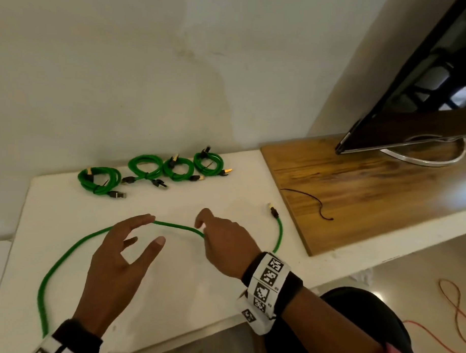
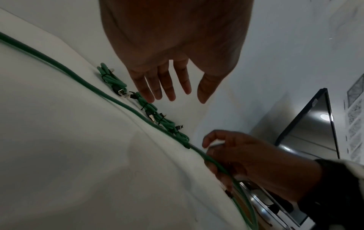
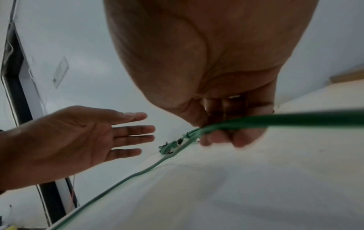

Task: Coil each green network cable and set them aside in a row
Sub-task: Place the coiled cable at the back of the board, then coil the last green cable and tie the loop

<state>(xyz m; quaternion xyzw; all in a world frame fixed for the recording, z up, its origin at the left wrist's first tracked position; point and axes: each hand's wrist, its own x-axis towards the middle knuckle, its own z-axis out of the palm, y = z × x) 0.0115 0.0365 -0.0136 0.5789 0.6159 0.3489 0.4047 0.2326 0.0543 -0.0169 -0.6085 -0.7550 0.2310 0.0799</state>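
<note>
A loose green network cable (image 1: pixel 65 252) arcs across the white table (image 1: pixel 185 285) from the front left to its gold-tipped plug (image 1: pixel 272 210) at the right. My right hand (image 1: pixel 219 242) grips this cable near its middle, fingers curled round it (image 3: pixel 220 137). My left hand (image 1: pixel 134 239) hovers just above the cable to the left, fingers straight and spread, holding nothing. Several coiled and tied green cables (image 1: pixel 158 169) lie in a row along the back of the table by the wall. From the left wrist, the loose cable (image 2: pixel 78 77) runs to the right hand (image 2: pixel 236 155).
A wooden board (image 1: pixel 371 186) adjoins the table on the right and carries a dark monitor (image 1: pixel 420 85) on a metal ring stand. A thin black wire (image 1: pixel 314 203) lies on the wood. An orange cable (image 1: pixel 454 310) trails on the floor at right.
</note>
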